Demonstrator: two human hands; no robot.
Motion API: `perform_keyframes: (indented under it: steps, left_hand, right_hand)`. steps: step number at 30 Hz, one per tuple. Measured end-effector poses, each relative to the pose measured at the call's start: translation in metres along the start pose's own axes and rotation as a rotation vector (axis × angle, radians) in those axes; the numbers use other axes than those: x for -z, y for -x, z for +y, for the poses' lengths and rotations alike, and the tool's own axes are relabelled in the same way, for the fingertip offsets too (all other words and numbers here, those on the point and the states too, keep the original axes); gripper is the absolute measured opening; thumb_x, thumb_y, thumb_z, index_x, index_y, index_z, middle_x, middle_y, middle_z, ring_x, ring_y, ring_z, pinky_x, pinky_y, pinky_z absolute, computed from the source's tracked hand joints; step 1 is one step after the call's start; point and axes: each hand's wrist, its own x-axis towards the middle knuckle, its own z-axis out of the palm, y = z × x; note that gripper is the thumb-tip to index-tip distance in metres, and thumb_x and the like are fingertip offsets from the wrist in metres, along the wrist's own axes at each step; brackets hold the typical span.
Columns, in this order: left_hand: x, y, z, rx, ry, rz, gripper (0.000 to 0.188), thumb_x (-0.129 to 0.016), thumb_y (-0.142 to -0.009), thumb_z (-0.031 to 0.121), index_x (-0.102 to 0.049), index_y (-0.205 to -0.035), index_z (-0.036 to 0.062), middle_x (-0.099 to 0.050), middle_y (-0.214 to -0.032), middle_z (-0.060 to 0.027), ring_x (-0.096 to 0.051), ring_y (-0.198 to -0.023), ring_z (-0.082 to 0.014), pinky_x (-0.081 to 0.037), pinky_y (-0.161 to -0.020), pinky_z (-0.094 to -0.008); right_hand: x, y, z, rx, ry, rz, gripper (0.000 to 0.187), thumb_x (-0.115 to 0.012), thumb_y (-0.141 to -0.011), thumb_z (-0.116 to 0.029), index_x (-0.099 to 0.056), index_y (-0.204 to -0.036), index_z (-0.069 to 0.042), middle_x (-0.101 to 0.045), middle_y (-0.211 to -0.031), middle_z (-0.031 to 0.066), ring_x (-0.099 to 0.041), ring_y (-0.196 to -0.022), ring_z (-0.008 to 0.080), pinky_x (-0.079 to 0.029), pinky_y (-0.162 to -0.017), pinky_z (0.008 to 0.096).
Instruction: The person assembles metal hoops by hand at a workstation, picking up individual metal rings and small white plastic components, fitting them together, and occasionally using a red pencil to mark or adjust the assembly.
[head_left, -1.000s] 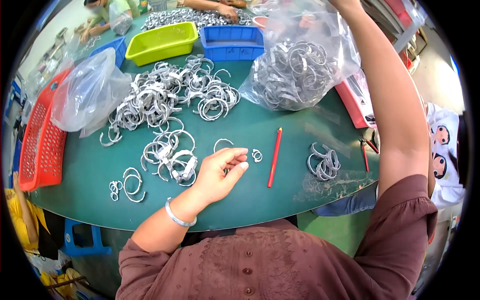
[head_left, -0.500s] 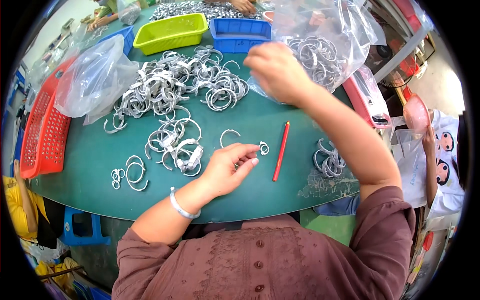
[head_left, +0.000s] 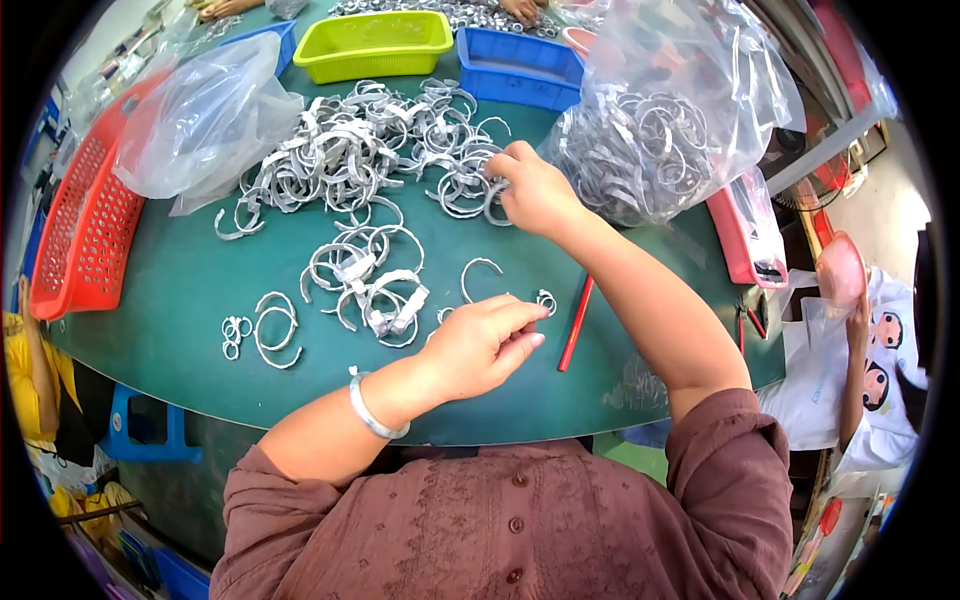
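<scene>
My right hand (head_left: 538,190) reaches to the right edge of a heap of silver-grey open bangles (head_left: 335,150), its fingers closed on one bangle (head_left: 496,203). Over the near part of the table is my left hand (head_left: 485,345), index finger stretched out and thumb apart, the other fingers curled under and partly hidden. A small silver ring (head_left: 546,300) touches or lies just beyond its index fingertip. Beyond that hand lies a single open bangle (head_left: 481,264). The red pencil (head_left: 576,325) lies to its right, its far end hidden by my right forearm.
A clear bag of bangles (head_left: 650,150) stands right of the heap. Yellow-green (head_left: 375,60) and blue baskets (head_left: 520,80) line the back; a red basket (head_left: 85,230) and an empty-looking plastic bag (head_left: 205,120) are left. Small rings (head_left: 233,335) lie near left. Other people's hands show at the far edge.
My right hand has moved nearer and away from the bag to the heap's edge, closing on a bangle. My left hand stays by the small ring. The whole view has shifted slightly.
</scene>
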Motion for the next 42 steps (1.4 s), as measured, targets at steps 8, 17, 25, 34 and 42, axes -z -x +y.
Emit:
perform_keyframes:
  steps: [8, 17, 25, 34, 42]
  left_hand:
    - [-0.002, 0.001, -0.001, -0.057, -0.034, 0.037, 0.023, -0.061, -0.076, 0.005, -0.057, -0.099, 0.0017, -0.057, -0.075, -0.0091, -0.058, -0.064, -0.0197, -0.047, -0.056, -0.0277]
    - [-0.003, 0.001, 0.000, -0.040, -0.047, -0.010, 0.022, -0.061, -0.076, 0.006, -0.058, -0.098, 0.0018, -0.057, -0.075, -0.0096, -0.059, -0.065, -0.0208, -0.048, -0.057, -0.0280]
    - [-0.003, 0.001, -0.001, -0.030, -0.063, -0.029, 0.021, -0.061, -0.076, 0.006, -0.058, -0.097, 0.0015, -0.058, -0.075, -0.0098, -0.059, -0.065, -0.0208, -0.048, -0.057, -0.0280]
    - [-0.003, 0.000, -0.005, -0.045, -0.064, -0.022, 0.021, -0.061, -0.076, 0.005, -0.058, -0.097, 0.0025, -0.057, -0.073, -0.0088, -0.057, -0.061, -0.0199, -0.046, -0.055, -0.0280]
    - [0.002, -0.002, -0.002, 0.059, -0.045, 0.015, 0.021, -0.059, -0.077, 0.004, -0.058, -0.099, 0.0025, -0.057, -0.075, -0.0068, -0.056, -0.063, -0.0138, -0.045, -0.056, -0.0240]
  right_hand:
    - [0.005, 0.012, 0.007, 0.104, -0.131, 0.003, 0.027, -0.045, -0.073, 0.002, -0.058, -0.094, -0.009, -0.050, -0.102, 0.0130, -0.054, -0.086, 0.0344, -0.045, -0.075, 0.0392]
    - [0.012, 0.042, 0.016, 0.007, -0.067, 0.067, 0.025, -0.049, -0.074, 0.003, -0.050, -0.099, -0.002, -0.055, -0.092, 0.0174, -0.055, -0.086, 0.0350, -0.044, -0.072, 0.0381]
    - [0.023, 0.063, 0.013, -0.024, -0.134, 0.012, 0.022, -0.054, -0.073, 0.002, -0.046, -0.093, -0.001, -0.056, -0.078, 0.0155, -0.057, -0.072, 0.0332, -0.045, -0.065, 0.0360]
    - [0.008, 0.062, 0.038, -0.214, -0.529, 0.077, 0.017, -0.057, -0.076, -0.001, -0.049, -0.092, -0.002, -0.057, -0.070, 0.0080, -0.054, -0.062, 0.0148, -0.043, -0.058, 0.0260]
    - [0.042, 0.067, 0.011, -0.494, -1.061, -0.077, 0.015, -0.058, -0.078, -0.003, -0.051, -0.091, -0.002, -0.059, -0.073, 0.0015, -0.053, -0.062, 0.0071, -0.042, -0.056, 0.0207]
